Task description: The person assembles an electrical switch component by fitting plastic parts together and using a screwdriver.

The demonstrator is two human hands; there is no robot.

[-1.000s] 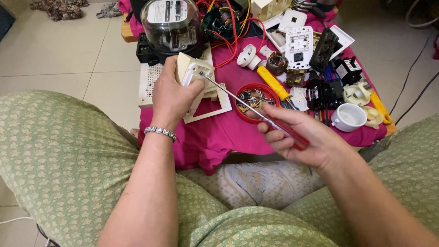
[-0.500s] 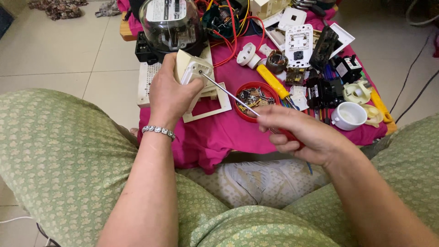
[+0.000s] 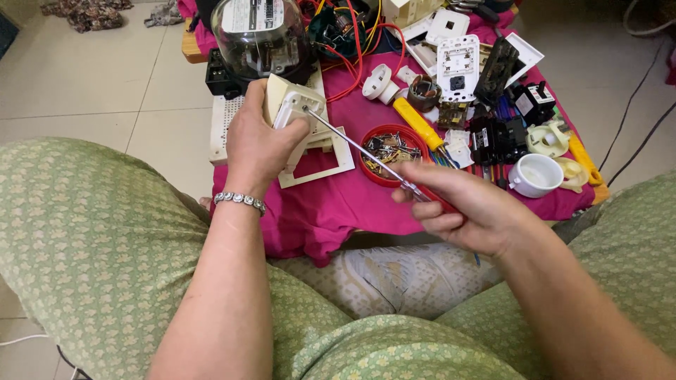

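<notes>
Two hands work one small cream plastic switch housing (image 3: 294, 105), held above the pink cloth (image 3: 331, 204) near a round red tray of screws (image 3: 392, 149). The left hand (image 3: 257, 141) has its fingers wrapped tight around it; the right hand (image 3: 468, 207) pinches a slim red-handled steel screwdriver (image 3: 373, 162), tip on the housing. At that slant, the tip could probably slip off and jab the left thumb.

cloth (image 3: 338, 204) showing magenta | switch part (image 3: 296, 105) cream-white | screwdriver (image 3: 394, 172) w/ red handle | dish (image 3: 394, 148) red | trousers (image 3: 84, 239) showing green, sm. floral print | cup (image 3: 536, 174) white
</notes>
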